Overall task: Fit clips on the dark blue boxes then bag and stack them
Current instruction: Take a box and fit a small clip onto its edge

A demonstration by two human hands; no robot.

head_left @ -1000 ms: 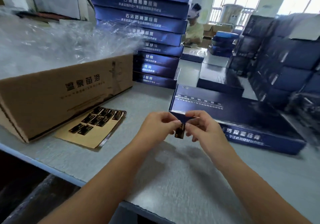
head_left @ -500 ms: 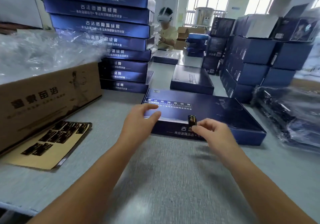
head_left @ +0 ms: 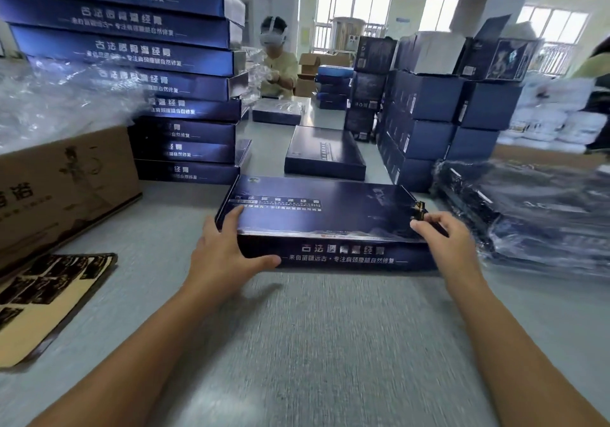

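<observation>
A flat dark blue box (head_left: 317, 209) lies on the grey table in front of me, its long printed side facing me. My left hand (head_left: 224, 251) holds the box's near left corner, fingers on the lid and thumb against the front face. My right hand (head_left: 442, 238) pinches a small dark clip (head_left: 418, 210) at the box's right edge, near its front corner. A card sheet (head_left: 43, 294) carrying several more dark clips lies at the left of the table.
A tall stack of dark blue boxes (head_left: 158, 73) rises at back left behind a brown carton (head_left: 62, 182) holding clear plastic bags (head_left: 56, 100). Another blue box (head_left: 325, 152) lies behind mine. Bagged boxes (head_left: 528, 215) sit at right. A person (head_left: 275, 60) works across the table.
My right hand carried the clip from the front edge's middle to the box's right edge. My left hand slid onto the near left corner. The view lifted and moved closer.
</observation>
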